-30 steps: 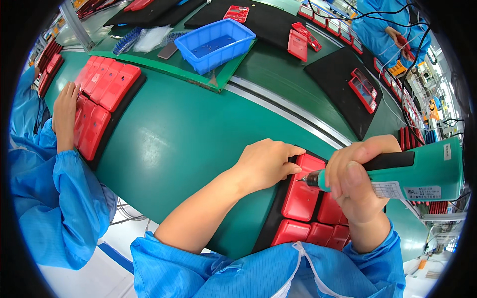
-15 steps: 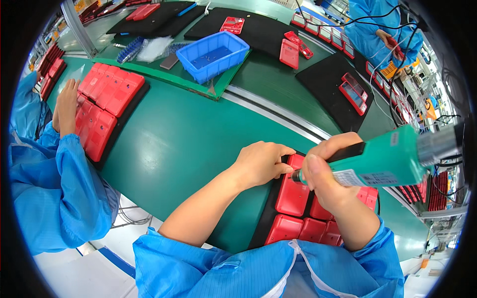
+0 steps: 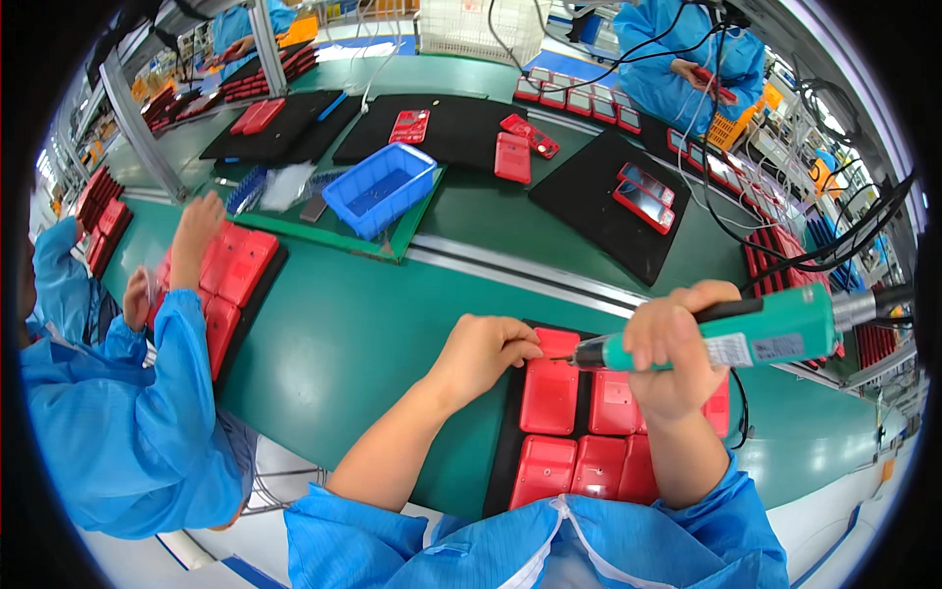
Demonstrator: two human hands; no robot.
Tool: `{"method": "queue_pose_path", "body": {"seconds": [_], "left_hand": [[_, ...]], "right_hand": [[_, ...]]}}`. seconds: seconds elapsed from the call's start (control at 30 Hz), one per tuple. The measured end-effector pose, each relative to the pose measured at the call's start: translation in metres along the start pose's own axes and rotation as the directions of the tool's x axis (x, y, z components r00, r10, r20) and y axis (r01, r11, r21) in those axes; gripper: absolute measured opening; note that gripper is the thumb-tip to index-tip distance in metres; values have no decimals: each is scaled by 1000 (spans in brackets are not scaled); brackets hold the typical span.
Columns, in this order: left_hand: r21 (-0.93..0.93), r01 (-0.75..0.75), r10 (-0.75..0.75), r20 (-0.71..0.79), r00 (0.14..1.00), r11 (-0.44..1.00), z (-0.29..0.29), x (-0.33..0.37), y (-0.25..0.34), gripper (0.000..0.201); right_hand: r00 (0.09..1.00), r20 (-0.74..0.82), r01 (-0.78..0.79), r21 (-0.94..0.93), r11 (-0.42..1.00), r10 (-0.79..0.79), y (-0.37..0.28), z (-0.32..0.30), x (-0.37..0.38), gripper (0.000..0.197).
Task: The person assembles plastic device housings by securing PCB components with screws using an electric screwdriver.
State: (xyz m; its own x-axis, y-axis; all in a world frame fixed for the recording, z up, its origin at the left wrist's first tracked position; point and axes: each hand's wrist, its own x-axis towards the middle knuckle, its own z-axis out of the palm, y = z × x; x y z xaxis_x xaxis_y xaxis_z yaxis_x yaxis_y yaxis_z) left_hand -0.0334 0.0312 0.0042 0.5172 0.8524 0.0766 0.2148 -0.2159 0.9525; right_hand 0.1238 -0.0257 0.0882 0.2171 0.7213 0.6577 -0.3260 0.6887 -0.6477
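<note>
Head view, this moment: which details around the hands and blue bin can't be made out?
All in the head view:
Green screwdriver in the right hand: whether its bit sits in a screw is too small to tell.
Red cases: some partly hidden by the right forearm, the nearest row partly by the blue gown.
Blue bin: the pieces inside are too small to identify.

Blue smock (image 3: 471,540), white front trim (image 3: 562,508)

Bright light; pale glare on green tabletop (image 3: 339,314); edges bent, seemingly soft; corners black
</note>
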Motion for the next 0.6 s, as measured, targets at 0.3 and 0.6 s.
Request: {"method": "queue_pose_path", "body": {"seconds": [0.3,0.6], "left_hand": [[220,-161,182,-82,980,962,20,-6,6,5],[529,-380,515,-130,847,759,23,-5,6,17]], "right_hand": [[996,16,91,-94,991,-90,-30,-12,-4,17],[973,229,26,-113,993,0,-26,-11,-6,28]]}}
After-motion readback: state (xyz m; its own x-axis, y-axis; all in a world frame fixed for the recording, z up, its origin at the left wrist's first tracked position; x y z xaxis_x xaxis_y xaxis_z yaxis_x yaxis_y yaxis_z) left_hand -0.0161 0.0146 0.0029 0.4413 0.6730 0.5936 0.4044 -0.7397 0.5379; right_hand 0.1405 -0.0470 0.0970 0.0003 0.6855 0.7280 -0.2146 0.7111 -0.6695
